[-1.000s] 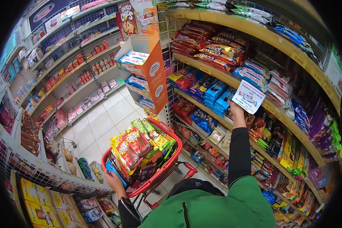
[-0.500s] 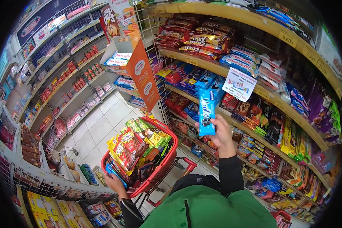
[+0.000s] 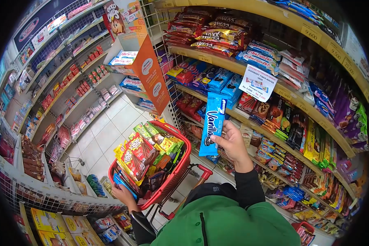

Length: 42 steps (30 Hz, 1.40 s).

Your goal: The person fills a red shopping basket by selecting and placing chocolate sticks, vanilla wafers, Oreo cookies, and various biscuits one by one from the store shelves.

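Note:
A blue pack of vanilla biscuits [image 3: 212, 125] is pinched in my right hand [image 3: 230, 143], with the thumb across its lower front. It is held up before the shelf, printed side toward me and nearly upright. Down to the left, my left hand [image 3: 124, 196] is closed at the near left rim of a red shopping basket [image 3: 187, 158]. Its fingertips are partly hidden beside a blue packet [image 3: 124, 183] at the basket's edge. Colourful snack packs [image 3: 138, 154], red, yellow and green, fill the basket, which rests on a cart frame.
Shelves of wafers and chocolate [image 3: 221, 37] rise on the right, with a white price sign [image 3: 258, 83] hanging in front. An orange cardboard display [image 3: 151, 74] stands beyond the basket. Lower left are a wire-sided shelf [image 3: 69, 201] and yellow boxes [image 3: 49, 221]. Tiled floor [image 3: 104, 131] lies between.
My right hand has drawn the biscuit pack slightly left, down and nearer to me, away from the shelf. The left hand stays at the basket. The view has shifted a little.

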{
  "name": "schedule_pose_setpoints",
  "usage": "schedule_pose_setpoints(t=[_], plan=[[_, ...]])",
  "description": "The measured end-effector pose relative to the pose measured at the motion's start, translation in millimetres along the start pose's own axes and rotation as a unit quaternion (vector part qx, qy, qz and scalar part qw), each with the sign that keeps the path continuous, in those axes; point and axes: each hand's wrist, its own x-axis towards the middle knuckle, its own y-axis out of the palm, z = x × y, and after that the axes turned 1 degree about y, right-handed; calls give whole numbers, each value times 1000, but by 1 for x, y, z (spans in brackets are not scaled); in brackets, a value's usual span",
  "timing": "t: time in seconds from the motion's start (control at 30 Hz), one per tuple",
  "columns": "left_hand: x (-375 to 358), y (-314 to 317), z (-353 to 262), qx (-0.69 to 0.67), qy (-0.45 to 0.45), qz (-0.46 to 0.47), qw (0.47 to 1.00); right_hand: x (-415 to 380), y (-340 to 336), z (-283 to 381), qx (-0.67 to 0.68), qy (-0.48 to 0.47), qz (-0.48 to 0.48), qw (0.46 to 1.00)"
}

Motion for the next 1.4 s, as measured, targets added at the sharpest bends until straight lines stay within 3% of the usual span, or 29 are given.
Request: schedule_pose_setpoints(t=[0.37,0.83,0.93,1.07,1.1,1.2,1.27,1.4], plan=[[2,-2,-2,-105,-46,-23,993,-1,11,0,-17,2,40,999],[2,0,-2,-91,-38,-28,995,-2,20,4,-54,16,30,998],[2,1,6,-98,-25,-32,994,4,33,-2,79,69,-7,994],[0,-3,-5,-79,-39,-60,994,5,52,-25,168,215,67,960],[0,-4,-4,-67,-37,-72,995,4,71,-33,114,233,49,965],[0,-1,6,-80,-49,-86,992,-4,114,-48,-21,278,149,949],[1,-1,8,-94,-63,-77,991,-6,134,-74,-60,250,279,925],[1,-5,4,-119,-41,-42,991,-25,171,-116,-118,252,399,874]])
